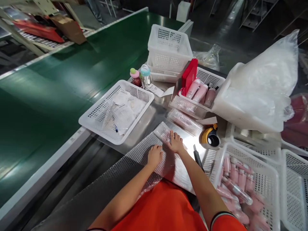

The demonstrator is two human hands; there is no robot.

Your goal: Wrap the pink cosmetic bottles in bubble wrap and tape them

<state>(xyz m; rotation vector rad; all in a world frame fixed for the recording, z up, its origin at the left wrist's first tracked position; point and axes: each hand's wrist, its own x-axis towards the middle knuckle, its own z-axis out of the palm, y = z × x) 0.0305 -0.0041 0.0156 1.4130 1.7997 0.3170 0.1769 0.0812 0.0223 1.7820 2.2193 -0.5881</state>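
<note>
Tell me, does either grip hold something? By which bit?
Both touch the wrap: right grip at its far end, left grip just beside that. Whether either holds it can't be told.

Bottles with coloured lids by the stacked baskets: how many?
2: the pink-lidded bottle behind the white tray, and the blue-lidded bottle right of it, beside the stacked baskets. Others may be hidden.

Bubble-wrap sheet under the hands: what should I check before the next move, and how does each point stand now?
1. Left hand on the bubble-wrap sheet: ok.
2. Right hand on the wrap's far end: ok.
3. Sheet wholly on the bench: not ok, it runs past the edge.
4. Knife blade retracted: not ok, it shows, near the right forearm.
5. Item under the right hand: cannot tell.
</note>
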